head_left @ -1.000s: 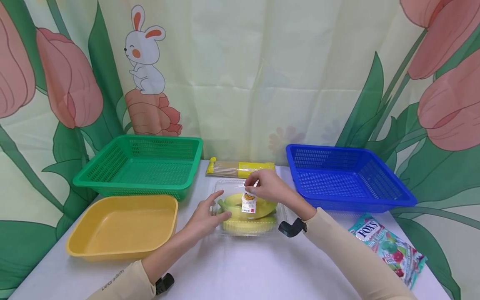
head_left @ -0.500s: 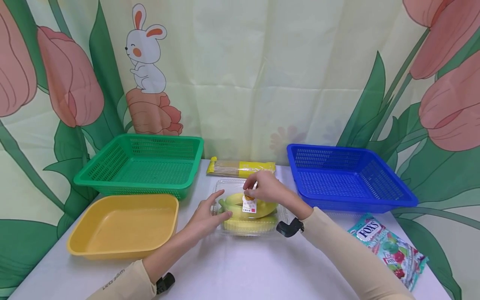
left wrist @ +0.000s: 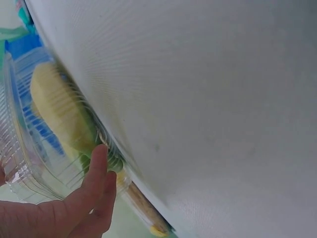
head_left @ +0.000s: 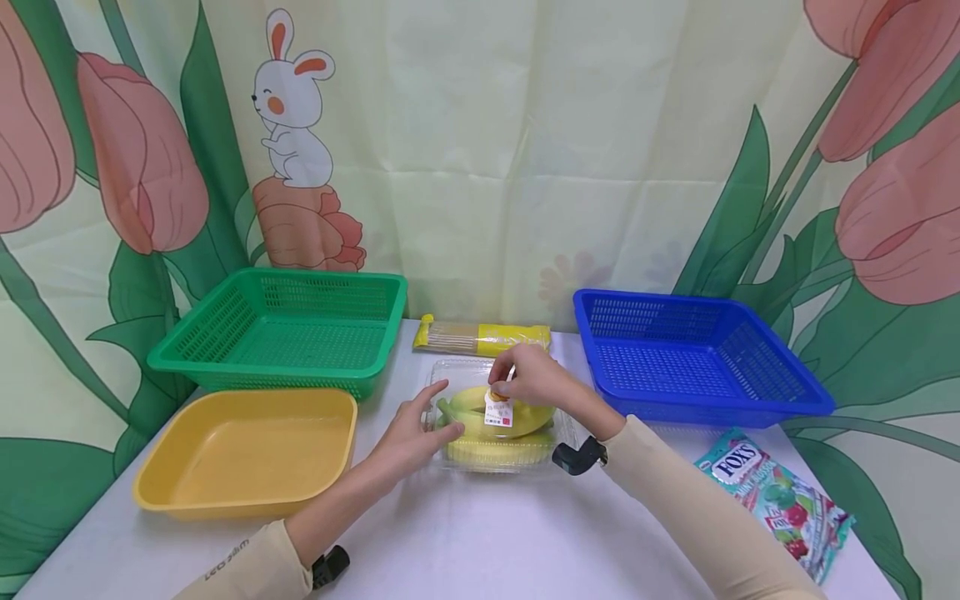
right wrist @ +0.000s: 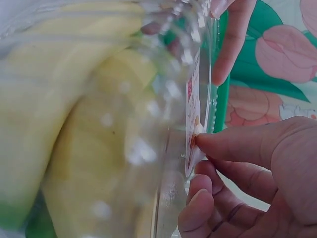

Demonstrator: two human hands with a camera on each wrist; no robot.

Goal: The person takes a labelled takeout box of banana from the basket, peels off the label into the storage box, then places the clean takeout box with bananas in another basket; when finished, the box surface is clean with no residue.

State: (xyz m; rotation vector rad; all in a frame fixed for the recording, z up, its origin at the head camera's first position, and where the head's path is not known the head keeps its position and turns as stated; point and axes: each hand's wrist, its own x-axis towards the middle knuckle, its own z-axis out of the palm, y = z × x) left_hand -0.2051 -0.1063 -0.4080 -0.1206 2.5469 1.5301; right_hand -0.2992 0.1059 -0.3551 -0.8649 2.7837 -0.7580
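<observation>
A clear plastic clamshell box (head_left: 452,372) stands at the table's middle, with yellow-green bananas (left wrist: 59,106) inside. On its lid lies a white label (head_left: 498,412) with a banana picture and print. My right hand (head_left: 531,372) pinches the label's far end between thumb and fingertips; the right wrist view shows that end (right wrist: 194,148) tilted off the lid. At the box's left side my left hand (head_left: 408,437) spreads thumb and fingers, steadying it. Its straight fingers (left wrist: 94,181) touch the side wall in the left wrist view.
Behind the box lies a yellow noodle packet (head_left: 480,337). A green basket (head_left: 277,371) and a yellow tray (head_left: 243,504) stand to the left. A blue basket (head_left: 712,408) is at the right, and a FOX'S candy bag (head_left: 780,500) lies in front of it.
The right hand has shifted very slightly on the label, whose far end now shows less of its banana picture. Left hand and box have stayed in place.
</observation>
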